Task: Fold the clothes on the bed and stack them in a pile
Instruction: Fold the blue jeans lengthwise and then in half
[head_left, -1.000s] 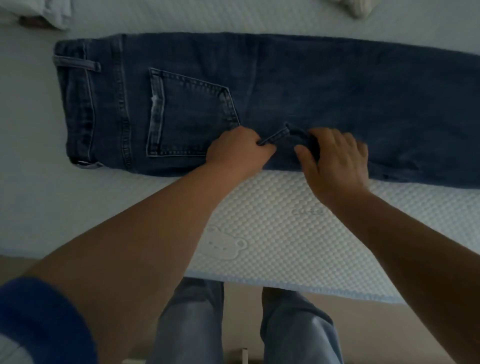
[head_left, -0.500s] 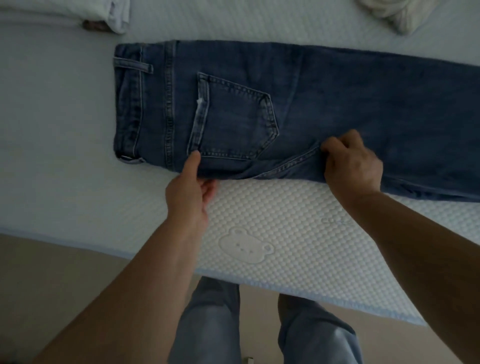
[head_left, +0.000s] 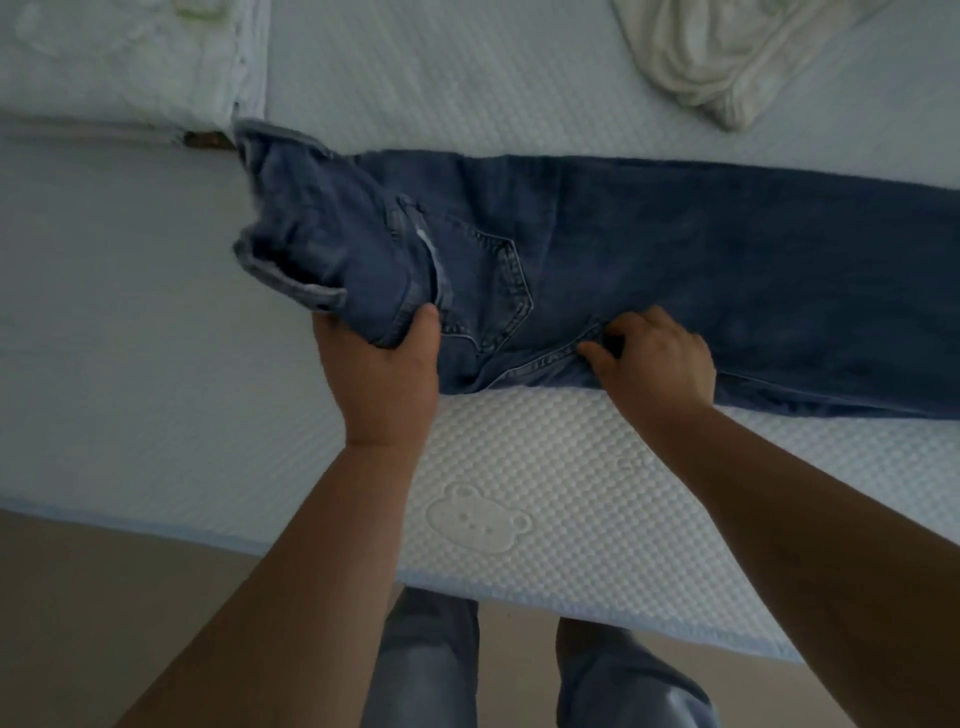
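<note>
A pair of dark blue jeans lies across the bed, legs folded together and running off to the right, back pocket facing up. My left hand grips the near edge of the waist end and holds it lifted and bunched above the bed. My right hand pinches the crotch seam at the jeans' near edge, fingers curled on the denim.
A stack of folded white cloth sits at the back left. A crumpled cream garment lies at the back right. The mattress's near edge runs just in front of my legs, with the floor below.
My left hand went from the crotch seam to the waist end, took hold of it and lifted it off the bed. My right hand stayed on the crotch seam.
</note>
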